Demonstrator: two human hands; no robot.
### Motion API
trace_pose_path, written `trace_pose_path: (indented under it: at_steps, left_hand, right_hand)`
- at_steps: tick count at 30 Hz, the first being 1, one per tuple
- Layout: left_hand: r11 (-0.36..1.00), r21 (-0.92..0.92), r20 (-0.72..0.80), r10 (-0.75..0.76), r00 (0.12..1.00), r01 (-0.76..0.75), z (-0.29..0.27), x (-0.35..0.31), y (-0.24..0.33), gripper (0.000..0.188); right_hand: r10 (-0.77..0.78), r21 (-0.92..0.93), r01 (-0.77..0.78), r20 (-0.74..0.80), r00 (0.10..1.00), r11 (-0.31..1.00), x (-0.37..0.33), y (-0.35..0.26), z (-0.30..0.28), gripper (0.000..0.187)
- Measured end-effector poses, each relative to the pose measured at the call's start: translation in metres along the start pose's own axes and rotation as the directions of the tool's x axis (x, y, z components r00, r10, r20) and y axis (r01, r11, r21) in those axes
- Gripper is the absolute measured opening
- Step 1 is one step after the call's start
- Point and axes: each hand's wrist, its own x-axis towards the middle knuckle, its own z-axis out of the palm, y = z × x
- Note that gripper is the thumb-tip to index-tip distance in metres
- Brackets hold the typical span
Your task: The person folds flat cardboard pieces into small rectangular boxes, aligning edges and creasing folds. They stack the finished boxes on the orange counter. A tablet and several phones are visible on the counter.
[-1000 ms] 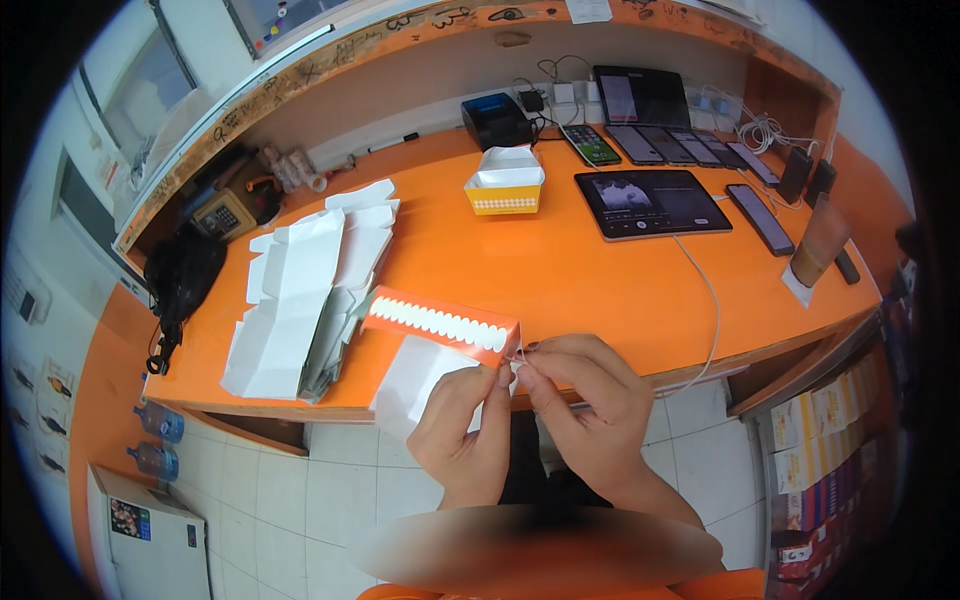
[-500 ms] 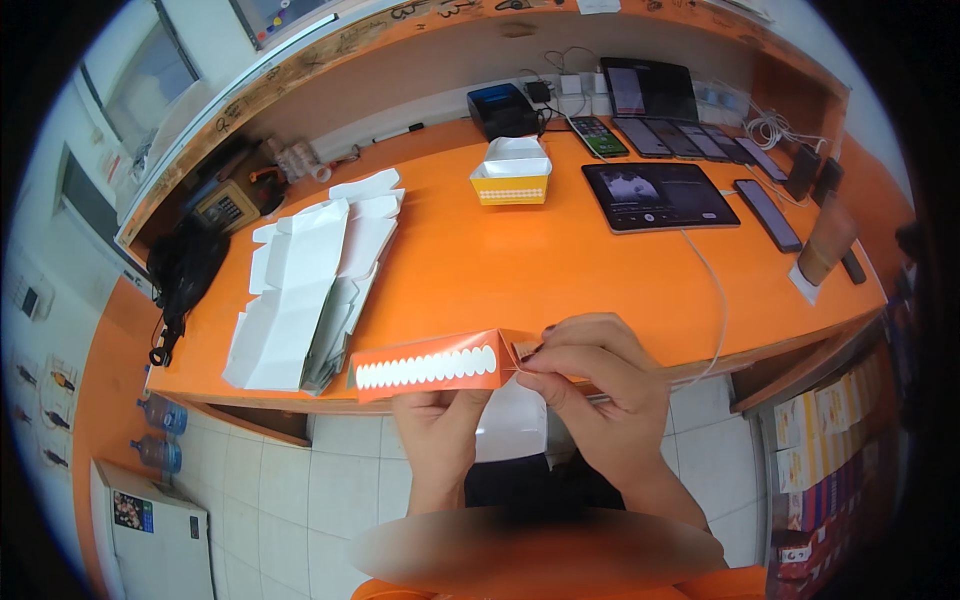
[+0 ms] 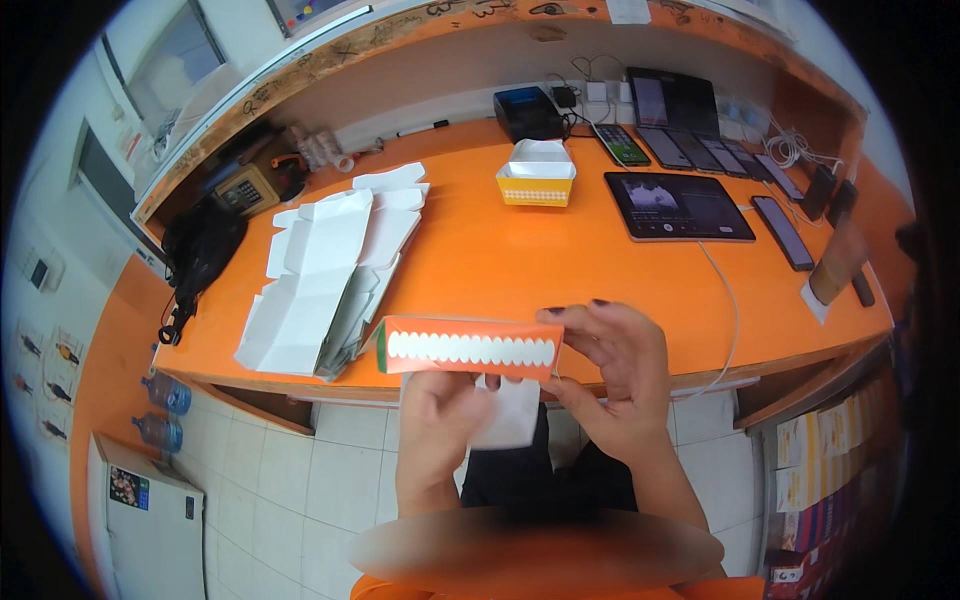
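Observation:
An orange paper box (image 3: 470,345) with a white scalloped band and a green end is held level in front of me, over the table's near edge. My left hand (image 3: 440,415) grips it from below, its thumb blurred. At the right end, my right hand (image 3: 625,375) has its fingers at the upper corner and its thumb at the lower one. A white panel (image 3: 508,415) hangs under the box. Beyond, a folded yellow box (image 3: 535,190) with a white inside stands open on the table. Left of my hands lies a stack of flat white box blanks (image 3: 325,280).
The orange table (image 3: 480,270) carries a tablet (image 3: 680,207), several phones (image 3: 785,232) with cables, and a dark device (image 3: 528,113) at the back. A brown cup (image 3: 838,268) stands at the right. A black bag (image 3: 203,240) and small safe (image 3: 245,190) are far left.
My right hand has gone from pinching the box's end flap to spreading its fingers across the end. The orange box has shifted right and its end now looks folded in. The view has turned slightly.

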Motion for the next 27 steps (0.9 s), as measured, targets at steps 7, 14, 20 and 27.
trace_pose_path:
  at_steps: [7, 14, 20, 27]
  left_hand:
    - [0.993, 0.081, -0.344, -0.053, 0.938, 0.085, 0.011, 0.000, 0.001, 0.025]
    - [0.503, 0.814, 0.163, 0.284, 0.945, -0.292, 0.033, -0.023, -0.057, 0.025]
    - [0.901, 0.383, -0.186, -0.143, 0.972, 0.206, 0.035, -0.027, -0.071, 0.018]
    - [0.948, -0.088, -0.254, -0.319, 0.913, 0.307, 0.027, -0.013, -0.058, 0.014]
  right_hand:
    - [-0.066, -0.450, 0.149, 0.196, 0.978, 0.881, -0.004, 0.013, -0.015, 0.050]
    - [0.332, -0.329, -0.328, -0.046, 0.942, 0.885, 0.001, -0.018, -0.006, 0.050]
    - [0.475, -0.240, -0.454, 0.036, 0.879, 0.858, 0.006, -0.014, -0.021, 0.035]
    - [0.188, -0.388, -0.115, 0.156, 0.970, 0.914, -0.007, -0.007, -0.018, 0.028]
